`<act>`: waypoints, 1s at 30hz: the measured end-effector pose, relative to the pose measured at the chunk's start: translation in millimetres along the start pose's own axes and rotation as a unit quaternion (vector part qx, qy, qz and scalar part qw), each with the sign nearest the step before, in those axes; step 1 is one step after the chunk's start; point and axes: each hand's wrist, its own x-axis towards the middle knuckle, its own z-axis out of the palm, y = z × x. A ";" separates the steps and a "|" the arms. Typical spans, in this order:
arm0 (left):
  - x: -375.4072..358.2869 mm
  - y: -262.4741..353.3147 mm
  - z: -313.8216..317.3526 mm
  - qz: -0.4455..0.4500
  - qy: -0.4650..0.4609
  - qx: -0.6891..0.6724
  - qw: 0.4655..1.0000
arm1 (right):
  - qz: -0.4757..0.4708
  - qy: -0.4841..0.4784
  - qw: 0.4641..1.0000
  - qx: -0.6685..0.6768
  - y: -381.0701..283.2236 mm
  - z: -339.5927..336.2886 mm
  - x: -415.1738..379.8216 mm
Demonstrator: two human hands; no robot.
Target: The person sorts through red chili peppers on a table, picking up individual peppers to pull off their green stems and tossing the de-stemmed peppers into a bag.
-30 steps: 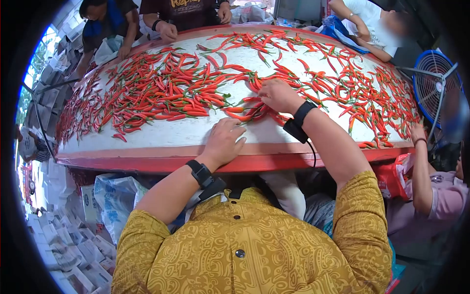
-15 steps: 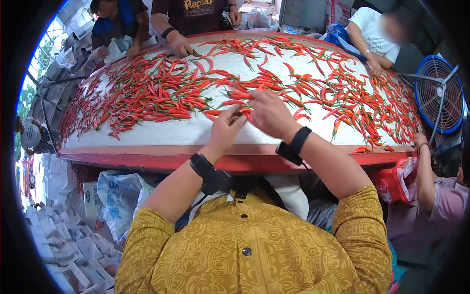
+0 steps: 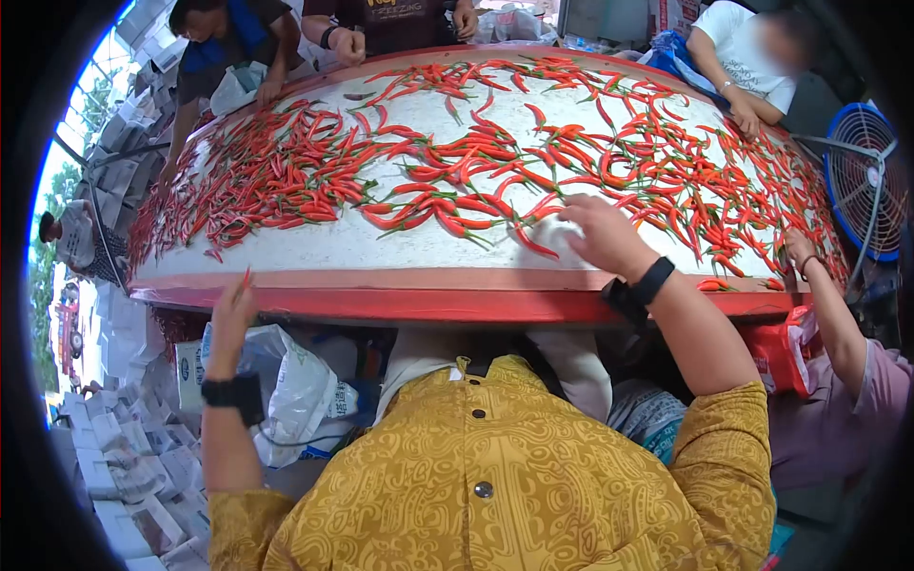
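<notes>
Red chili peppers (image 3: 466, 152) with green stems lie spread over a white-topped table (image 3: 400, 252). My left hand (image 3: 233, 312) is closed, off the near left edge of the table, above a white plastic bag (image 3: 295, 381). A red chili tip (image 3: 247, 277) sticks up from its fingers; the rest of that chili is hidden. Over the right of the middle, my right hand (image 3: 607, 238) has its fingers apart, pointing left. Just left of its fingertips lies a loose chili (image 3: 535, 244), and other chilies lie beyond the hand.
A reddish rim (image 3: 428, 303) runs along the table's near edge. Several people stand around the table; one person's hand (image 3: 798, 246) is at the right edge. A blue fan (image 3: 864, 181) stands at the right. A red bag (image 3: 779, 354) hangs below that side.
My hands were close together over the chilies. The left has swung down and left beyond the table edge with a chili; the right has moved right. The person across lifted a hand.
</notes>
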 end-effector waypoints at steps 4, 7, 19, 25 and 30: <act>-47.1 -103.3 -42.4 -0.122 -0.138 0.338 0.923 | 0.143 -0.235 0.961 -0.036 58.0 -17.3 0.1; -82.2 -101.8 -22.9 -0.204 -0.210 0.318 0.902 | 0.052 -0.097 0.993 -0.051 79.3 -7.8 -5.5; -43.3 159.3 177.4 0.110 -0.224 0.023 0.968 | 0.037 -0.157 0.986 0.031 90.1 -39.2 -64.0; -2.2 229.4 314.7 0.350 -0.280 0.132 0.884 | 0.141 -0.162 0.976 0.043 104.3 -86.1 -90.8; 10.2 240.5 359.3 0.425 -0.017 0.198 0.883 | 0.172 -0.315 0.933 0.036 136.3 -114.4 -131.0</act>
